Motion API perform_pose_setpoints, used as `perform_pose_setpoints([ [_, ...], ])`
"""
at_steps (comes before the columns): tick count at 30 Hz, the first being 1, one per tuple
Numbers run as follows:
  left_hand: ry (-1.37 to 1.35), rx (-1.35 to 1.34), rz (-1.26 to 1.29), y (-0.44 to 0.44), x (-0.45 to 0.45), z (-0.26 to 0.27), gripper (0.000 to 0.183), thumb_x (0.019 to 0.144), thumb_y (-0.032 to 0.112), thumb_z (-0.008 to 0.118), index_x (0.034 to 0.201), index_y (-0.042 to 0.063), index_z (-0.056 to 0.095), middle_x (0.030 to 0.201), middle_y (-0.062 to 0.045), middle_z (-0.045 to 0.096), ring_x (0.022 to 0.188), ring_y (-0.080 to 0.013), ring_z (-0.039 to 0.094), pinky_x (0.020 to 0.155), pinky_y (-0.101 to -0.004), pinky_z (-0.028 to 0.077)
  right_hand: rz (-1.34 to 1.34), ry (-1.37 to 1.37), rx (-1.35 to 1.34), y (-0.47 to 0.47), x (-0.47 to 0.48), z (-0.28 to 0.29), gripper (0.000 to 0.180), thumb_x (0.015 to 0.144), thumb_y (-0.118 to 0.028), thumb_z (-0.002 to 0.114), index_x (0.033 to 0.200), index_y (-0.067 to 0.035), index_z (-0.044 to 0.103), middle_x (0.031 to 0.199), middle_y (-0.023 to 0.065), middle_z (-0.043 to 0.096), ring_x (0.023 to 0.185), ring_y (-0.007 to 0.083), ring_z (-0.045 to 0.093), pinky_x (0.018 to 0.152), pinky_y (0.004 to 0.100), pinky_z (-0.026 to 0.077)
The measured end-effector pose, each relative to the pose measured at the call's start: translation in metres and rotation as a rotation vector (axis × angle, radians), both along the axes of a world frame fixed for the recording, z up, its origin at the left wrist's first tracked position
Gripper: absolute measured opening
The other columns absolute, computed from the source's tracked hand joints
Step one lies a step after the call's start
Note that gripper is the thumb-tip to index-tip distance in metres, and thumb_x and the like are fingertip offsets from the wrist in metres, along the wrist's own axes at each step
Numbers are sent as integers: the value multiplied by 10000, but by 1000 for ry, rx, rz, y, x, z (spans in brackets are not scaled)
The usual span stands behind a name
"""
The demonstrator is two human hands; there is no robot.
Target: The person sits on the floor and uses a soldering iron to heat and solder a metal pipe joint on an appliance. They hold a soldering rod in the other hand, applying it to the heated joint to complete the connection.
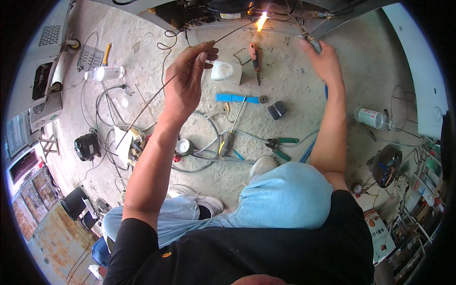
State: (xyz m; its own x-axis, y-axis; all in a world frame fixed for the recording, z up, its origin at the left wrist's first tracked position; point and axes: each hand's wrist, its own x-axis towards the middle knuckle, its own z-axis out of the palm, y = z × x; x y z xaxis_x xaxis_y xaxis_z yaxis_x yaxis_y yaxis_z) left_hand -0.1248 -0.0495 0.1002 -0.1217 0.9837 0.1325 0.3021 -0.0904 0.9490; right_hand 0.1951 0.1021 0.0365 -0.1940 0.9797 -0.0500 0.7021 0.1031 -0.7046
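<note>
My left hand [187, 76] pinches a long thin metal rod [151, 99], whose far end reaches up to the flame [262, 22] at the open base of an appliance. My right hand [323, 60] is closed around the handle of a gas torch [310, 40]; its tube points into the appliance's base, where the flame burns. Thin pipes and a black compressor [231, 6] sit in that base. On the floor between my arms are an orange-handled screwdriver [254, 57], a white container [225, 71], a blue plastic tool [235, 98] and a small black box [277, 110].
Near my feet lie green-handled pliers [281, 146], a yellow-and-black screwdriver [226, 144], a pressure gauge [184, 146] and tangled hoses. Plastic bottles [108, 72] [372, 118] lie on both sides. A loose black compressor [86, 146] is at left, a white appliance panel [416, 71] at right.
</note>
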Motion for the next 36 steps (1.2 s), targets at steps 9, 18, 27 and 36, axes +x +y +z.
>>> perform_pose_setpoints([
  [9, 45, 14, -18, 7, 11, -8, 323, 1106, 139, 465, 1331, -37, 614, 1180, -147, 703, 1103, -206, 677, 905, -324, 552, -49, 68, 41, 4, 0, -12, 745, 942, -689, 580, 892, 47, 687, 764, 231, 657, 733, 376, 612, 736, 442, 501],
  [18, 79, 6, -22, 9, 15, -11, 331, 1106, 145, 466, 1350, -35, 599, 1204, -145, 698, 1115, -208, 671, 916, -322, 544, -49, 32, 72, 8, 3, -22, 749, 936, -695, 585, 836, 42, 676, 731, 227, 639, 713, 389, 621, 704, 461, 497],
  [27, 151, 22, -27, 12, 18, -15, 321, 1101, 136, 470, 1340, -24, 613, 1190, -142, 708, 1098, -207, 684, 888, -318, 555, -40, 24, 29, 8, 1, -15, 731, 933, -702, 583, 865, 18, 693, 724, 202, 641, 716, 354, 632, 708, 445, 497],
  [36, 169, 45, -27, 13, 19, -13, 310, 1093, 116, 474, 1325, -28, 621, 1184, -143, 710, 1078, -203, 694, 880, -315, 568, -56, 74, -1, 12, 1, -18, 723, 912, -725, 599, 836, -19, 736, 710, 144, 678, 719, 291, 664, 702, 412, 508],
])
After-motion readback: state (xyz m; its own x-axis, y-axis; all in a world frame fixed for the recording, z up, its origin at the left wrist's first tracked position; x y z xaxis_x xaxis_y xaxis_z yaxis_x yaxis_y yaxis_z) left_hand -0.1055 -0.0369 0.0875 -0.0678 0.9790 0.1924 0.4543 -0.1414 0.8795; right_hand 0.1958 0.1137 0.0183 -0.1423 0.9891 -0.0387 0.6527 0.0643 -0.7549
